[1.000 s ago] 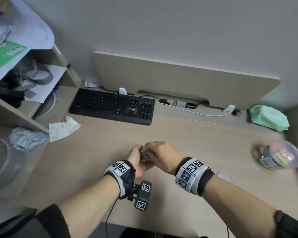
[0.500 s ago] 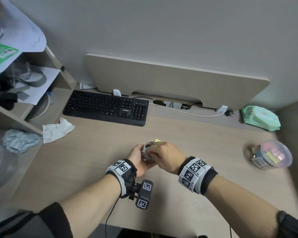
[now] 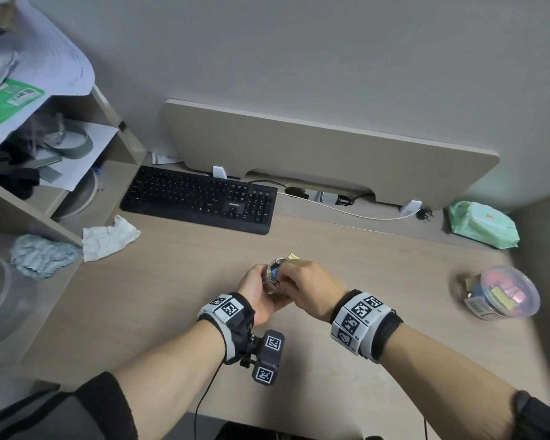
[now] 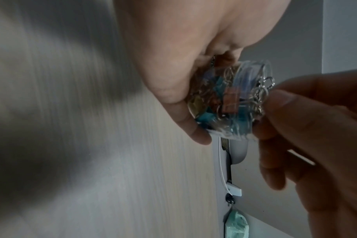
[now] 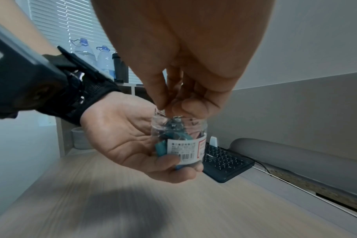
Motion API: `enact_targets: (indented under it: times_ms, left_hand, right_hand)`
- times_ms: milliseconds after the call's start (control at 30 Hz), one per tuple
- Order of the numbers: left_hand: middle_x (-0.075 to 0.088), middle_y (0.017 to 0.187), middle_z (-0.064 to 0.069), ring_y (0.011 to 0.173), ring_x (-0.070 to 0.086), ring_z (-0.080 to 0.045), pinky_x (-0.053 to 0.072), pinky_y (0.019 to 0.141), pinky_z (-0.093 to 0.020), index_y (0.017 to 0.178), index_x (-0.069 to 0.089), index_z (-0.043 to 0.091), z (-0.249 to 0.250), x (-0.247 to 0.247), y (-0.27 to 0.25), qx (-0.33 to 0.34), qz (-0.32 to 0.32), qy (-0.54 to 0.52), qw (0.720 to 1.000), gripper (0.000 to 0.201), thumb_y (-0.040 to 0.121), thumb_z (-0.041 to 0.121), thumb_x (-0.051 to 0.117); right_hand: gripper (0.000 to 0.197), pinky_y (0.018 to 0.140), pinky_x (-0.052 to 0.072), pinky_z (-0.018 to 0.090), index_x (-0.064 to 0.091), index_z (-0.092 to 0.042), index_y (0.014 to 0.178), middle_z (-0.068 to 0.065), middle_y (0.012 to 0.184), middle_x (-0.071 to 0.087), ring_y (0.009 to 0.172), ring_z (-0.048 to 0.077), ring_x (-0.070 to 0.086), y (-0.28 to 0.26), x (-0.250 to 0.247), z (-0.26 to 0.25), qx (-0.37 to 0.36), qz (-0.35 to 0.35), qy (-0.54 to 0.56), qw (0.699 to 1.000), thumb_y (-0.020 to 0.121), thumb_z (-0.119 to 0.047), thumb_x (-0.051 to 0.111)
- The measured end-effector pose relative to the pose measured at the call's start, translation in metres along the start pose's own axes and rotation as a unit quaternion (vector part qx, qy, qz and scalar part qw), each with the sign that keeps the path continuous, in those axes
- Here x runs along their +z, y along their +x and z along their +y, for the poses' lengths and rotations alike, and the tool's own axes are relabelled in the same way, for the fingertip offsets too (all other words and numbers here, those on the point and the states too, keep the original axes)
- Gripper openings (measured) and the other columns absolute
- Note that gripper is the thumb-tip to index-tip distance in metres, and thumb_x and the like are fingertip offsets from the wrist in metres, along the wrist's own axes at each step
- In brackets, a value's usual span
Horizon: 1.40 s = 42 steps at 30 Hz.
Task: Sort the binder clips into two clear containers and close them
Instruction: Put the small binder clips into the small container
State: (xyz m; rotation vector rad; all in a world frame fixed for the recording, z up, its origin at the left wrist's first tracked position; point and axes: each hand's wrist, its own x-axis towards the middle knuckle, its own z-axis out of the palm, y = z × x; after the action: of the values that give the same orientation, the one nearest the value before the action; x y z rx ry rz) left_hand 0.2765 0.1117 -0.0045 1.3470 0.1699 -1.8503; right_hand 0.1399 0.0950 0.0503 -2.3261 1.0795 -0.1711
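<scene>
1. Head view: both hands meet over the desk [image 3: 178,300], just in front of the keyboard [image 3: 200,198], which reads "LONGAN" near its number pad.
2. Her or his left hand [image 3: 258,293] cups a small clear jar [image 3: 275,277] from below, fingers curled round its wall — the jar is tilted, mouth toward the right hand.
3. Right hand [image 3: 311,290] sits at the jar's mouth, fingertips bunched together there; from the right wrist view they seem to pinch something small at the rim, but I cannot tell what.
4. Clips [image 4: 230,103] fill the jar — teal, blue and a coppery one, with wire handles crowding the open mouth.
5. Right wrist view shows a white label [image 5: 185,148] on the jar, with a barcode, small print too blurred to read and a red-framed panel at its edge.
6. Second jar [image 3: 502,296] stands well apart at the right of the desk, a lid on it, pink and yellow things inside and a barcode sticker on its side.
7. Green wipes pack [image 3: 483,223] lies at the back right with a small red mark, unreadable.
8. Crumpled tissue [image 3: 108,236] lies left of the keyboard; a green-labelled packet [image 3: 10,106] with a barcode sits on the shelf [image 3: 115,128] above.
</scene>
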Motion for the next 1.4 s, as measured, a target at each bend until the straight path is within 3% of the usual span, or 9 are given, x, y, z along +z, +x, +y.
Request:
enact_targets:
  times_ms: [167,267,433,567,733,867,1000,1200,1400]
  left_hand:
    - [0.073,0.108,-0.024,0.095,0.069,-0.035,0.062,0.080,-0.048,0.118,0.067,-0.001,-0.001,-0.004,0.004,0.006,-0.001,-0.007,1.000,0.042,0.106,0.027,0.038]
    - [0.072,0.114,-0.025,0.101,0.068,-0.037,0.059,0.091,-0.051,0.122,0.066,-0.002,-0.006,-0.004,0.007,-0.007,-0.003,0.002,1.000,0.044,0.107,0.028,0.039]
    - [0.072,0.113,-0.025,0.101,0.068,-0.036,0.052,0.106,-0.053,0.119,0.068,-0.002,-0.018,0.015,0.011,-0.010,-0.025,0.027,0.999,0.044,0.106,0.027,0.037]
    - [0.071,0.112,-0.024,0.104,0.066,-0.034,0.057,0.098,-0.050,0.116,0.067,0.000,-0.033,0.036,0.014,-0.012,-0.021,0.040,0.999,0.043,0.107,0.028,0.036]
    - [0.073,0.107,-0.022,0.096,0.069,-0.033,0.060,0.085,-0.049,0.118,0.066,0.002,-0.055,0.066,0.019,-0.022,-0.021,0.061,0.998,0.042,0.108,0.029,0.035]
    - [0.072,0.111,-0.022,0.098,0.069,-0.033,0.059,0.086,-0.049,0.126,0.065,0.002,-0.073,0.094,0.023,-0.020,-0.023,0.075,0.997,0.046,0.108,0.030,0.033]
    - [0.074,0.102,-0.021,0.097,0.068,-0.033,0.059,0.088,-0.050,0.111,0.068,0.004,-0.083,0.112,0.029,-0.017,-0.016,0.071,0.997,0.042,0.107,0.027,0.034]
    - [0.075,0.098,-0.022,0.094,0.069,-0.038,0.058,0.090,-0.050,0.107,0.069,0.001,-0.093,0.122,0.038,-0.031,0.007,0.057,0.998,0.041,0.105,0.028,0.038]
    - [0.078,0.086,-0.019,0.095,0.068,-0.039,0.058,0.089,-0.050,0.103,0.068,0.003,-0.097,0.112,0.044,-0.043,0.030,0.044,0.998,0.038,0.104,0.027,0.039]
  right_hand:
    - [0.004,0.066,0.049,0.039,0.057,-0.014,0.093,0.003,0.086,0.061,0.070,0.025,0.055,-0.012,-0.015,0.026,0.045,0.095,0.038,0.994,0.089,-0.015,0.056]
    - [0.023,0.072,0.050,0.035,0.058,-0.012,0.113,0.003,0.103,0.058,0.071,0.014,0.050,-0.022,-0.017,0.045,0.093,0.100,0.024,0.990,0.091,-0.018,0.059]
    - [0.027,0.078,0.051,0.043,0.061,-0.011,0.118,0.006,0.110,0.057,0.086,0.028,0.061,-0.023,-0.008,0.054,0.090,0.094,0.052,0.990,0.092,-0.019,0.058]
    - [0.010,0.071,0.050,0.047,0.061,-0.011,0.098,0.006,0.099,0.056,0.075,0.031,0.058,-0.036,-0.009,0.071,0.079,0.107,0.070,0.989,0.090,-0.016,0.060]
    - [0.008,0.068,0.050,0.047,0.061,-0.014,0.097,0.007,0.103,0.054,0.077,0.034,0.059,-0.051,-0.022,0.087,0.081,0.099,0.064,0.990,0.090,-0.016,0.058]
    - [0.016,0.071,0.050,0.043,0.065,-0.012,0.102,0.009,0.107,0.054,0.086,0.034,0.057,-0.065,-0.035,0.105,0.074,0.071,-0.003,0.995,0.091,-0.018,0.054]
    - [0.019,0.071,0.050,0.042,0.062,-0.013,0.108,0.008,0.112,0.055,0.085,0.033,0.059,-0.077,-0.047,0.122,0.066,0.081,-0.023,0.994,0.092,-0.019,0.054]
    - [0.019,0.071,0.051,0.041,0.059,-0.015,0.106,0.004,0.105,0.058,0.073,0.028,0.060,-0.100,-0.056,0.167,0.166,0.160,0.050,0.972,0.091,-0.027,0.060]
    - [0.050,0.090,0.048,0.039,0.048,-0.017,0.124,0.007,0.120,0.049,0.111,0.032,0.055,-0.147,-0.015,0.204,0.310,-0.082,-0.057,0.945,0.086,-0.048,0.058]
